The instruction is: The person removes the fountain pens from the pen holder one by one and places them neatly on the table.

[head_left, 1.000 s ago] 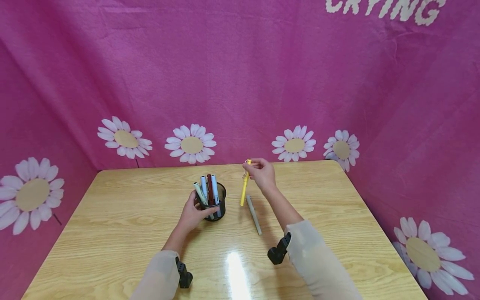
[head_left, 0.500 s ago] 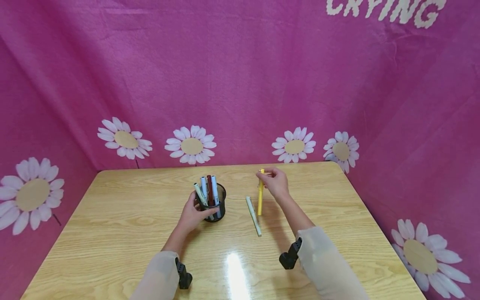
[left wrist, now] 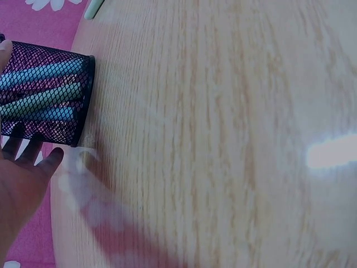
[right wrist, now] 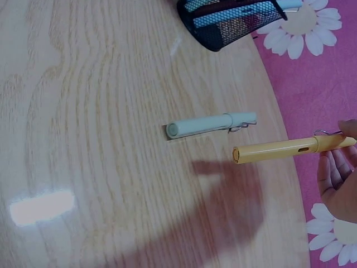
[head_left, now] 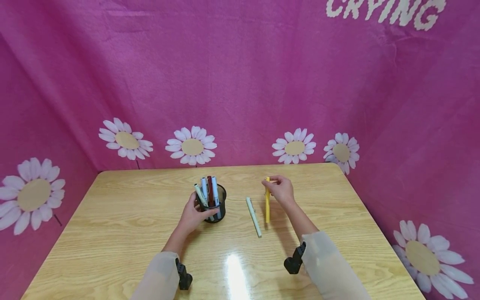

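Pinching slim yellow pen, right hand above wood-grained table

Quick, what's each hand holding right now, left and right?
Left hand: holding the black mesh cup, fingers around its side.
Right hand: pinching the yellow pen near its top.

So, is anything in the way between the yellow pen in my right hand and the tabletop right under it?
Nothing visible. Your right hand pinches the yellow pen by its upper end, with only tabletop showing beneath it. The nearest thing, the pale green pen, lies off to the left, toward the mesh cup.
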The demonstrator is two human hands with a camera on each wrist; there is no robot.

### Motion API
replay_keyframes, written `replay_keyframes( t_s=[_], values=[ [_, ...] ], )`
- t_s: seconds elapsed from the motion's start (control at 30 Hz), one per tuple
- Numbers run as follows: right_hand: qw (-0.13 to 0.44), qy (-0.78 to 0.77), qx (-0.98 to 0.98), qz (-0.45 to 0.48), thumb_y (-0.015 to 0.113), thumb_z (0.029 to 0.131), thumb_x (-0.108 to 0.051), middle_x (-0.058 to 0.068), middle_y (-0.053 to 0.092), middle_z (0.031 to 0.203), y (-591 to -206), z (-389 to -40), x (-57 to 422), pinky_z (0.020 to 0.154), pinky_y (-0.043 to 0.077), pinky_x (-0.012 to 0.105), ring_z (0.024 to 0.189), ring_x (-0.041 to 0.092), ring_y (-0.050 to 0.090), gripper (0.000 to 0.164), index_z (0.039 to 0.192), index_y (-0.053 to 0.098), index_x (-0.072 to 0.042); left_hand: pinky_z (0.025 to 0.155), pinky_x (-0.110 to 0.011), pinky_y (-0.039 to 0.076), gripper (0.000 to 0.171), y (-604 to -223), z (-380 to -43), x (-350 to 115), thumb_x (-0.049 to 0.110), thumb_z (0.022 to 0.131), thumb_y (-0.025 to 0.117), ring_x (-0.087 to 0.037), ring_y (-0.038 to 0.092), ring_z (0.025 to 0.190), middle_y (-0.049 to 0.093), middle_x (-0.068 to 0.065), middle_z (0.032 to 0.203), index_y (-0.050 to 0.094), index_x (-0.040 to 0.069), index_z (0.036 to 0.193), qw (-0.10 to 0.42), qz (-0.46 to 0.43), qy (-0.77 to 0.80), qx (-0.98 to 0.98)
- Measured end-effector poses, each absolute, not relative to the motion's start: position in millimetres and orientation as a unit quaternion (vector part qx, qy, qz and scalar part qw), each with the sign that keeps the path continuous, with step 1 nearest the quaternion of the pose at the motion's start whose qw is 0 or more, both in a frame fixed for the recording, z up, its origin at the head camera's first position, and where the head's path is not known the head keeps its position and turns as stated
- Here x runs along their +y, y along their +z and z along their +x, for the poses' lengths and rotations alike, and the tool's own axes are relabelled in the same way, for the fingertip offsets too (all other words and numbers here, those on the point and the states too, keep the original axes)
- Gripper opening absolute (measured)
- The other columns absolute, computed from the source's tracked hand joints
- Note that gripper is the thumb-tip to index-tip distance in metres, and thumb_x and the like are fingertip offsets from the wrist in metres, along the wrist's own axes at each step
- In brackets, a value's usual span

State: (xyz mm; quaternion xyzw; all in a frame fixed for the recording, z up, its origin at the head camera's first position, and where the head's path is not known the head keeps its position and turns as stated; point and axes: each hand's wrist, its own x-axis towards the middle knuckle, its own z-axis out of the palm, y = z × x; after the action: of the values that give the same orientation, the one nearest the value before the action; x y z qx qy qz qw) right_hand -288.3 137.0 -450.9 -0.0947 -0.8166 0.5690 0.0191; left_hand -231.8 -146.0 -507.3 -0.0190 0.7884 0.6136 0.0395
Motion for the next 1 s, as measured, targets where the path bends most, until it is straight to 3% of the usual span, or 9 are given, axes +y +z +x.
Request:
replay_keyframes(
  t_s=[0.07,0.27,0.43,0.57,1.0],
  values=[
    [0.017,0.565,-0.820,-0.092,0.072,0.082,-0.021,0.007,0.063,0.083,-454,-288,138,0.071,0.056,0.036,0.061,0.005,0.054,0.038,0.110,0.063,0.002,0.105,-0.052,0.038,0.095,-508,-233,-146,0.035,0.070,0.082,-0.039,0.035,0.134,0.038,-0.013,0.144,0.024,0.020,0.145,0.038,-0.017,0.614,0.788],
    [0.012,0.560,-0.824,-0.088,0.071,0.081,-0.020,0.010,0.065,0.085,-462,-289,139,0.063,0.054,0.028,0.059,0.005,0.054,0.037,0.109,0.063,0.003,0.105,-0.052,0.039,0.094,-510,-235,-146,0.036,0.070,0.081,-0.039,0.035,0.134,0.039,-0.012,0.144,0.025,0.021,0.144,0.037,-0.020,0.612,0.790],
    [0.001,0.555,-0.826,-0.098,0.071,0.082,-0.021,0.011,0.064,0.089,-467,-288,139,0.073,0.056,0.036,0.062,0.006,0.055,0.037,0.109,0.063,0.002,0.105,-0.053,0.038,0.094,-510,-235,-146,0.036,0.070,0.082,-0.039,0.035,0.134,0.038,-0.012,0.144,0.025,0.021,0.144,0.039,-0.021,0.612,0.790],
    [-0.006,0.550,-0.830,-0.099,0.071,0.083,-0.020,0.013,0.064,0.092,-470,-288,139,0.068,0.056,0.030,0.064,0.007,0.055,0.036,0.110,0.063,0.002,0.105,-0.052,0.038,0.093,-510,-234,-146,0.034,0.070,0.082,-0.039,0.036,0.134,0.039,-0.013,0.144,0.026,0.022,0.144,0.038,-0.024,0.613,0.789],
    [-0.011,0.516,-0.850,-0.100,0.070,0.082,-0.021,0.008,0.063,0.079,-484,-285,134,0.053,0.045,0.017,0.061,0.007,0.052,0.035,0.108,0.064,0.003,0.104,-0.051,0.040,0.099,-516,-237,-149,0.036,0.069,0.082,-0.038,0.036,0.134,0.037,-0.011,0.145,0.022,0.022,0.146,0.040,-0.016,0.621,0.783]
  ],
)
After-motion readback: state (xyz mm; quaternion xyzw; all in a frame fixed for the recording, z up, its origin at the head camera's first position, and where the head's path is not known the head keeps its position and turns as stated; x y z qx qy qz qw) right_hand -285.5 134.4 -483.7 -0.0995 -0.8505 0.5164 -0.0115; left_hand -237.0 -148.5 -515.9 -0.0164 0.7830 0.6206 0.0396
